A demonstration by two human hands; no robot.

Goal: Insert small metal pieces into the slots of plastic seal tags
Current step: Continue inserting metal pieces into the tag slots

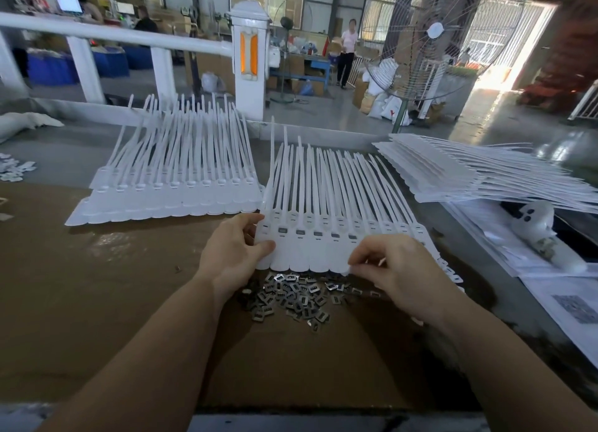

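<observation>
A joined strip of white plastic seal tags (318,253) lies in front of me with its long tails pointing away. Several of its slots hold grey metal pieces (300,232); the slots to the right look unfilled. My left hand (234,253) pinches the strip's left end between thumb and fingers. My right hand (394,266) pinches the strip's lower edge near its right part. A pile of small metal pieces (296,297) lies loose on the brown cardboard just below the strip, between my hands.
Another strip stack of tags (168,202) lies to the left. A tall pile of tag strips (485,176) sits at the right, above printed papers (569,305) and a white roll (547,237). A white railing and a standing fan (430,37) rise behind the table.
</observation>
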